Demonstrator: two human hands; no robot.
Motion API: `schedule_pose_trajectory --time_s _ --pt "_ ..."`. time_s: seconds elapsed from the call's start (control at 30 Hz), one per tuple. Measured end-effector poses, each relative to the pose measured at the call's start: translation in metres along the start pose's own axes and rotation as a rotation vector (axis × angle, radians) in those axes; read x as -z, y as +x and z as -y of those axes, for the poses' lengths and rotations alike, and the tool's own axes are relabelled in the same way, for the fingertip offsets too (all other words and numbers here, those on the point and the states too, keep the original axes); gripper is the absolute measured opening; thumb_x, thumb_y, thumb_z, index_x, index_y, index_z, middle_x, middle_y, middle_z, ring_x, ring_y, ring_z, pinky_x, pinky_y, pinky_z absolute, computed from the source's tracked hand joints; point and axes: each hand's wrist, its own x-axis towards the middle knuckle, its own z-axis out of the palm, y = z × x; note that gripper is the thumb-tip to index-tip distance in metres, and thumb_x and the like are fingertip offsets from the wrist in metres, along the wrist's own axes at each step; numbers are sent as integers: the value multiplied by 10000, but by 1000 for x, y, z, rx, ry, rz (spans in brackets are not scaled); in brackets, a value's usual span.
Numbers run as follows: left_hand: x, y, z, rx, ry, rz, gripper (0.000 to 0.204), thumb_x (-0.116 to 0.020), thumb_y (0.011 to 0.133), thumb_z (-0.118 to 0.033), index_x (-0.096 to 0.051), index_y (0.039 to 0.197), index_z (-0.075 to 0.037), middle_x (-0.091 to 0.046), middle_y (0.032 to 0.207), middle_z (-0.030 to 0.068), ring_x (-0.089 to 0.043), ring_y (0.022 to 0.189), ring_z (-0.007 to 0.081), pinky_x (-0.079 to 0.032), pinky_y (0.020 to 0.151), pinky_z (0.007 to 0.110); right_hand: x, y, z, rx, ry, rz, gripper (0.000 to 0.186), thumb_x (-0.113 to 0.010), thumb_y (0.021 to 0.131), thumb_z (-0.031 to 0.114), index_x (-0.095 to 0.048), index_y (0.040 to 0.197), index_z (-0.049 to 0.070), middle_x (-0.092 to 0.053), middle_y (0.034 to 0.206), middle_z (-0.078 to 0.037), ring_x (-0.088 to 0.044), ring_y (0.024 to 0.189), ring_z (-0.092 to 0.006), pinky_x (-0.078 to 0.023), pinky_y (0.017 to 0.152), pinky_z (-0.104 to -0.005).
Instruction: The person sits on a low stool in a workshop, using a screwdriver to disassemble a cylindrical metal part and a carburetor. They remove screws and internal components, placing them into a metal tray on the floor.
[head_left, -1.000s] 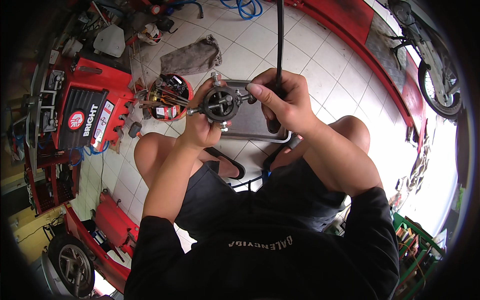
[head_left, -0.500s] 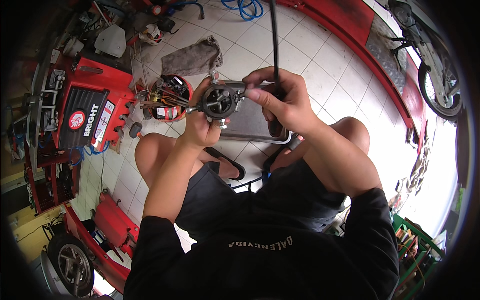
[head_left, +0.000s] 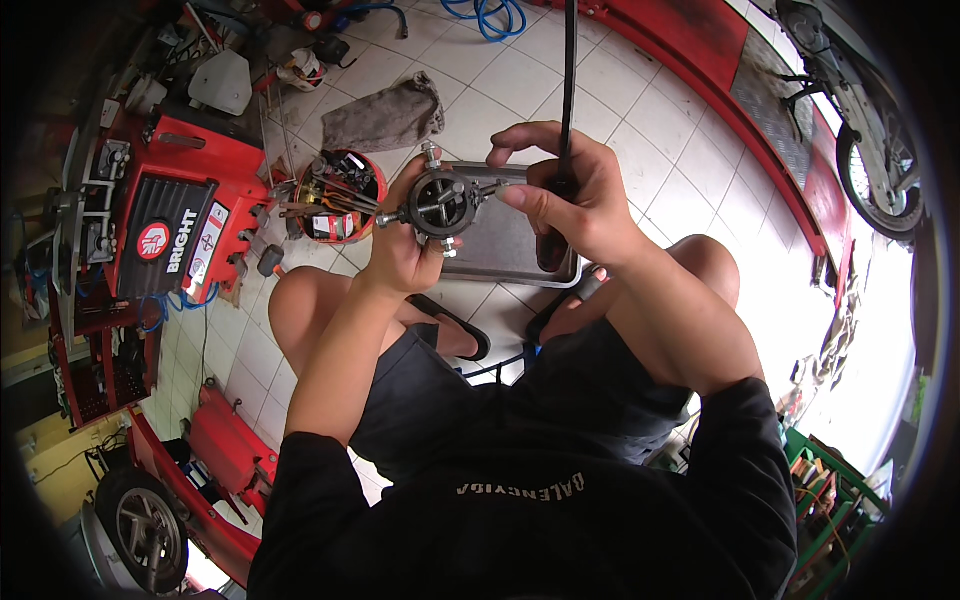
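My left hand (head_left: 408, 262) is closed round a dark, ring-shaped metal part (head_left: 426, 217) with several silver bolts sticking out of its rim. The part is held up in front of me, its round opening facing up. At its right side, the thumb of my right hand (head_left: 595, 215) is at the end of a bolt (head_left: 490, 189), and the index finger is raised away from it. The other right fingers are curled round a long, thin black tool (head_left: 570, 90), its shaft pointing away from me. Its far end is out of view.
A metal tray (head_left: 500, 255) lies on the tiled floor below my hands. Left of it stands a red bucket (head_left: 376, 190) of tools, with a grey rag (head_left: 385, 115) beyond. A red machine (head_left: 150, 220) is at far left, a red lift frame (head_left: 700, 110) at right.
My right hand has shifted slightly right; its index finger has lifted off the bolt. The black tool's shaft has swung to the right. My left hand and the metal part are almost still.
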Motion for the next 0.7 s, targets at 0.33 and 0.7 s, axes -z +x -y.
schedule_pose_trajectory --time_s 0.33,0.7 --pt "0 1 4 -36 66 -11 798 -712 934 -304 -308 1491 100 -603 1297 222 -637 1158 305 -473 1030 392 -1 -2 -6 22 -58 39 283 -742 895 37 -662 1165 8 -707 1017 -43 -556 633 -27 -449 519 -218" --pt "-1 2 0 -31 51 -18 772 -689 951 -313 -318 1493 95 -611 1275 206 -641 1140 287 -476 1022 383 -1 0 -3 -155 -36 -33 296 -796 886 138 -669 1119 6 -700 801 -25 -569 596 -34 -437 484 -208"
